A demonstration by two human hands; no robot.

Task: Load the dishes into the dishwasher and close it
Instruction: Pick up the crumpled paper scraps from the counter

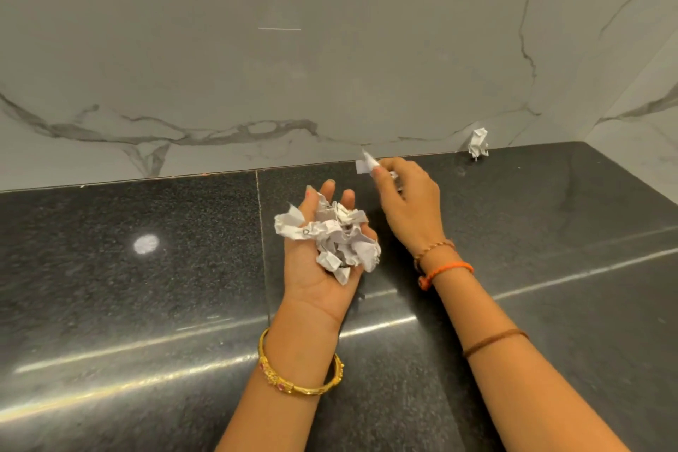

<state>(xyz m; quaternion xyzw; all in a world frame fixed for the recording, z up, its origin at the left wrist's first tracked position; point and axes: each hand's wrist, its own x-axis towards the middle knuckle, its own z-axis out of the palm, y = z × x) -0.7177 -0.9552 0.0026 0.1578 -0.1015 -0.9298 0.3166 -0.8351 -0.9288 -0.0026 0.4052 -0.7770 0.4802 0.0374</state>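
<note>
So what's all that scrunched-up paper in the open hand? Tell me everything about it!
The crumpled paper wad is a loose heap of white scraps, creased and torn-looking, with faint dark marks like handwriting on a few. It rests in the upturned palm of the left hand, whose fingers stay fairly straight behind it. Some scraps poke out over both sides of the palm. It sits above the black countertop, not touching it.

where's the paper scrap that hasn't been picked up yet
In the head view, the loose scrap sits far right on the black counter, against the marble wall, beyond the right hand.
</note>
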